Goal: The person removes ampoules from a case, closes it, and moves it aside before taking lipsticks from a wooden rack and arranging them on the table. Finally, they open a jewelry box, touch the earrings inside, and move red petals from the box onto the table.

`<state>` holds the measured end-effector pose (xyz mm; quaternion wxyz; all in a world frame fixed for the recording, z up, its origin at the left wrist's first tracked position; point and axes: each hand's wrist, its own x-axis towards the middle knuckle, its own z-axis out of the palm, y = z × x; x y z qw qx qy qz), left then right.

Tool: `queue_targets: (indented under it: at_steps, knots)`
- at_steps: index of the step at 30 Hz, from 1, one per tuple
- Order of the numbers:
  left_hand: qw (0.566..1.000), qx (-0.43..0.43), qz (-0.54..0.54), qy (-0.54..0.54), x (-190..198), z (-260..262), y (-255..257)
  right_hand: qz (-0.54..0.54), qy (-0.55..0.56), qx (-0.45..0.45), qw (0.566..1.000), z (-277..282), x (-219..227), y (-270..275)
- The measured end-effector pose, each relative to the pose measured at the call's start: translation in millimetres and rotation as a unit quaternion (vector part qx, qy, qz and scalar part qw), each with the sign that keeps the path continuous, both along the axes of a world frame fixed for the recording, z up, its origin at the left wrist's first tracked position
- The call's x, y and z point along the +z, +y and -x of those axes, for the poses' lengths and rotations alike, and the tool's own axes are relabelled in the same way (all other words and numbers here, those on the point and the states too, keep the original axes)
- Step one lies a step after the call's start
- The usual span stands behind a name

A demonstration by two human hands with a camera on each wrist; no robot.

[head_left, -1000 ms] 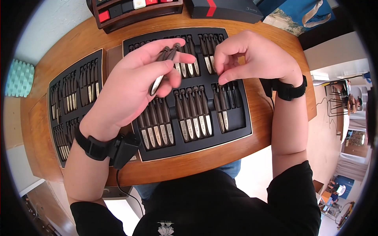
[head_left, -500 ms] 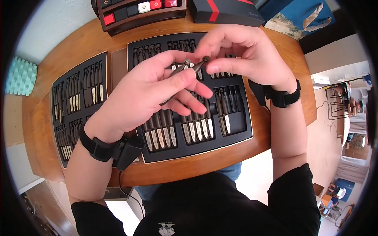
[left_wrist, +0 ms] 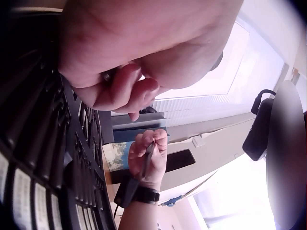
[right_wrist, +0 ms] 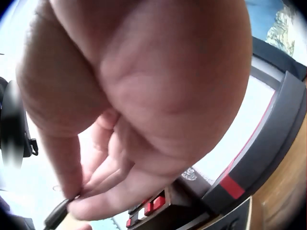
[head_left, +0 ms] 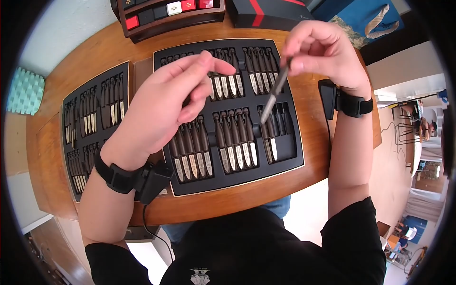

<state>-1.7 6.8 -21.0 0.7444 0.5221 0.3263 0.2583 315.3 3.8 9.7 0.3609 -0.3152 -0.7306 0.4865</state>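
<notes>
My right hand (head_left: 327, 54) pinches a slim dark piece with a pale flat end, shaped like a small knife (head_left: 275, 92), between thumb and fingers. It slants down, blurred, over the right part of the large black tray (head_left: 228, 183). In the right wrist view its dark end (right_wrist: 57, 214) shows at the fingertips. My left hand (head_left: 166, 95) curls above the tray's left half. A dark bit of a second such piece (left_wrist: 109, 75) shows between its fingers in the left wrist view; the rest is hidden. Rows of similar pieces (head_left: 237, 140) lie in the tray's slots.
The lower right compartment (head_left: 286, 147) holds fewer pieces, with bare slots. A second black tray (head_left: 95, 135) of such pieces lies left. Behind are a wooden stand with small coloured boxes (head_left: 173, 21), a black box with a red stripe (head_left: 270, 14) and a blue bag (head_left: 365, 21).
Two pieces were in my left hand. My right hand came left to meet them, took one at its tip and drew back up and right. The left fingers have curled in.
</notes>
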Motion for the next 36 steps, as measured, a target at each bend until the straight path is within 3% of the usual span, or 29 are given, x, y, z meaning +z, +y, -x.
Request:
queue_targets:
  at_steps: [3, 5, 7, 13, 18, 22, 27, 33, 36]
  knots:
    - [0.999, -0.003, 0.020, -0.037, -1.8, 1.5, 0.6, 0.070, -0.054, 0.063, 0.994, -3.9, 3.4, -3.8]
    - [0.996, 0.013, 0.043, -0.074, -5.5, 0.8, 1.0, 0.118, -0.149, 0.133, 0.973, 4.1, 6.7, -5.0]
    - [0.997, 0.007, 0.042, -0.072, -5.4, 2.3, 2.1, 0.154, -0.159, 0.120, 0.968, 9.9, 8.1, -7.2]
    - [0.997, 0.000, 0.040, -0.068, -4.7, 1.4, 1.7, 0.125, -0.169, 0.137, 0.968, 5.5, 8.7, -8.8]
    - [0.995, 0.007, 0.048, -0.093, -5.2, 0.5, 1.7, 0.112, -0.266, 0.114, 0.951, 16.1, 0.9, -5.1]
    - [0.997, 0.035, 0.038, -0.057, -0.2, -2.8, -2.9, 0.117, -0.272, 0.102, 0.950, 16.3, -5.6, -4.2]
    - [0.997, -0.014, 0.006, -0.081, -4.6, 1.3, -1.3, 0.072, -0.292, 0.100, 0.948, 19.0, -7.9, -3.8]
    - [0.994, -0.001, 0.069, -0.080, -3.5, -0.6, -1.3, 0.074, -0.299, 0.087, 0.948, 23.2, -5.3, -6.1]
    - [0.998, -0.010, 0.032, -0.052, -5.8, -0.3, -3.3, 0.071, -0.287, 0.083, 0.952, 21.2, -9.6, -5.2]
